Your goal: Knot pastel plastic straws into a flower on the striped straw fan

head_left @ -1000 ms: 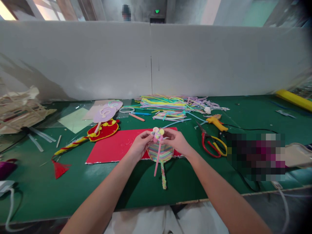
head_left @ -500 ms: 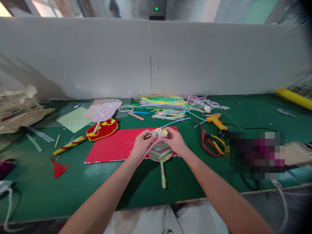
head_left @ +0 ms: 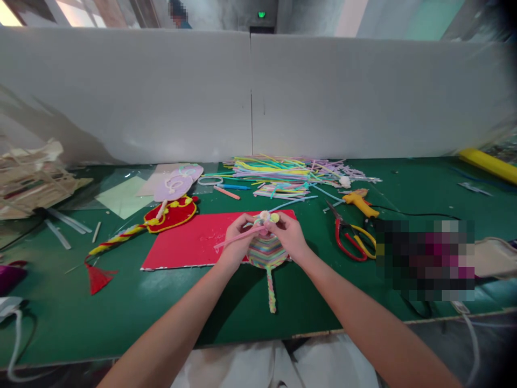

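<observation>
Both my hands meet at the top of a striped pastel fan [head_left: 266, 252] with a braided handle pointing toward me. My left hand [head_left: 239, 237] pinches a pink stem [head_left: 242, 235] that lies across it and sticks out to the left. My right hand [head_left: 291, 237] is closed on the fan's upper right edge, by a small yellow coil [head_left: 274, 217]. Other small coiled pieces sit between my fingertips, partly hidden. Under my left hand and the fan's top lies a red board [head_left: 181, 245].
Pipe cleaners [head_left: 270, 170] are heaped along the white partition [head_left: 161, 97]. Scissors [head_left: 348, 237] and a yellow glue gun [head_left: 361, 203] lie right. At left are a red tasselled fan [head_left: 172, 215], green paper [head_left: 124, 197] and a wooden model [head_left: 36, 175].
The pink stem has swung from pointing down along my left wrist to lying nearly level, its end out to the left. My left fingers have shifted slightly; the fan stays in about the same place.
</observation>
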A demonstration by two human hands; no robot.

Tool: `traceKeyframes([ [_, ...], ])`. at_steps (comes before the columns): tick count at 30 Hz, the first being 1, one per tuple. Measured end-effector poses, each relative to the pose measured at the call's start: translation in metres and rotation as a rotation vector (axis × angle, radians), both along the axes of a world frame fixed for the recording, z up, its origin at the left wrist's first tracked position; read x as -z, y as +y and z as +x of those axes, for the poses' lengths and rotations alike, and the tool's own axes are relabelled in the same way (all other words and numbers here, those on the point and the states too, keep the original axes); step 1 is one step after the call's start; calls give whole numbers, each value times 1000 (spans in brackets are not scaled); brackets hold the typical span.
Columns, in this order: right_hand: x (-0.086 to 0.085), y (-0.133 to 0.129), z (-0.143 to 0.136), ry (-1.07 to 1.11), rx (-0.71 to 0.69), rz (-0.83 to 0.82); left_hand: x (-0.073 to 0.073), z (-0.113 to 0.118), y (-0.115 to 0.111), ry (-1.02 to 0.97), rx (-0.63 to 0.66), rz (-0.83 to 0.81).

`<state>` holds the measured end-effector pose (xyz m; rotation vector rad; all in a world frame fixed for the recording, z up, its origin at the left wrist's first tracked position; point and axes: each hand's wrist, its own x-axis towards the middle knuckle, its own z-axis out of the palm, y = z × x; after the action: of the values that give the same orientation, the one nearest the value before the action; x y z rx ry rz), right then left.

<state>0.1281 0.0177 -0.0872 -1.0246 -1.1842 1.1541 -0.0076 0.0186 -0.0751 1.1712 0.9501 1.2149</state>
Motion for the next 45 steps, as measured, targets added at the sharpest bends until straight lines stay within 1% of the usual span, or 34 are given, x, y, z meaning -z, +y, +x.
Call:
traceKeyframes([
  [3, 0, 1, 2, 23, 16, -6, -4, -1, -1, 103, 6, 62],
  [5, 0, 1, 3, 40, 23, -7, -6, -2, -1, 164, 12, 131],
  [9, -1, 2, 6, 30, 19, 2, -10, -3, -3, 233, -44, 265],
  [13, -2, 1, 5, 5, 14, 4, -10, -5, -2, 220, -120, 286],
  [16, -2, 1, 5, -31, 12, -1, -7, -7, 1, 222, -129, 301],
  [20, -2, 0, 4, -55, -13, 7, -4, -8, 3, 233, -161, 233],
  [25, -3, 0, 5, -55, -54, 13, -5, -7, 2, 196, -146, 217],
  [29, -3, -1, 5, -61, -60, 23, -3, -5, 3, 155, -135, 131],
  [35, 0, 1, 7, -61, -81, 48, 1, -5, 6, -36, -36, -98],
  [42, -2, 0, 6, -2, -93, 30, 0, -6, 5, -216, 41, -202],
  [45, -3, -1, 6, 2, -98, 44, -1, -7, 6, -240, 85, -231],
])
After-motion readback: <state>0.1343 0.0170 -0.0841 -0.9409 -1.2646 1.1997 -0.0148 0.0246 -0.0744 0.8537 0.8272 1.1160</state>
